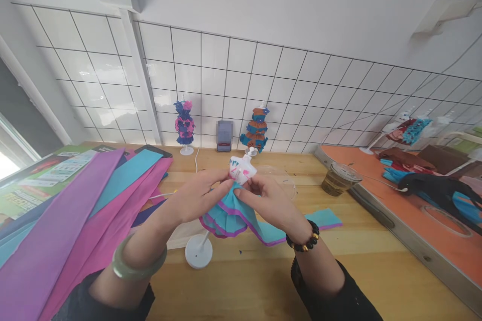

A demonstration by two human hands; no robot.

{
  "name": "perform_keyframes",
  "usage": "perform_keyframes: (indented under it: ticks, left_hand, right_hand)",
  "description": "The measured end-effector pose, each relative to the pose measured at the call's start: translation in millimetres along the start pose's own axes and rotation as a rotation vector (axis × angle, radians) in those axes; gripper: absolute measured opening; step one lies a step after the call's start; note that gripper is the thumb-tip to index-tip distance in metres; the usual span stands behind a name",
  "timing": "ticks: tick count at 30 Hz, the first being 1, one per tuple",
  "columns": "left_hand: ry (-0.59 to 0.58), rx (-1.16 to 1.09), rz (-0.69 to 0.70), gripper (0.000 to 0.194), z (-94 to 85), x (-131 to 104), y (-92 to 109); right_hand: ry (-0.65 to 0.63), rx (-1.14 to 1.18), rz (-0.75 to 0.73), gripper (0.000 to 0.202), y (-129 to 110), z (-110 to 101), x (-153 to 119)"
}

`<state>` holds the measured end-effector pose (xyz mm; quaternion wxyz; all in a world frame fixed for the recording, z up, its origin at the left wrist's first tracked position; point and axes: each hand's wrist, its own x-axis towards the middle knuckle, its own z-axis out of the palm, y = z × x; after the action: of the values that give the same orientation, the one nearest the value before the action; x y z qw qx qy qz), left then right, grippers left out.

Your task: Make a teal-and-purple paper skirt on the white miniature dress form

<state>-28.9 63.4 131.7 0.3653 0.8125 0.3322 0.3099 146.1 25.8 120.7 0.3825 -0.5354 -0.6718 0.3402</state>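
A miniature dress form point(243, 169) with a white, colour-marked bodice leans between my hands, its white round base point(199, 251) tilted towards me. Turquoise crepe paper with a purple edge, gathered into a pleated skirt point(226, 218), hangs from its waist. The loose end of the same crepe paper strip point(320, 218) trails across the table to the right. My left hand point(211, 190) is closed at the waist, fingers around the form and pressing on the gathers. With thumb and fingers, my right hand point(269, 200) pinches the strip at the waist's other side.
Crepe paper sheets point(94, 205) in purple, pink and blue lie at the left. Two dressed miniature forms, one navy and pink point(184, 123), one brown and teal point(256, 128), stand by the tiled wall. A lidded cup point(339, 179) and a black glue gun point(433, 183) are at the right.
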Motion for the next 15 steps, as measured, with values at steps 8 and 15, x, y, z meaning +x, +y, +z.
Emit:
perform_keyframes:
  ticks: [8, 15]
  left_hand:
    - [-0.047, -0.056, 0.033, 0.026, 0.2, 8, -12]
    - [-0.082, -0.159, -0.011, 0.026, -0.1, 8, -18]
  right_hand:
    - [-0.018, 0.000, -0.007, 0.024, 0, -3, -1]
    - [-0.029, 0.008, 0.050, 0.024, -3, -4, -2]
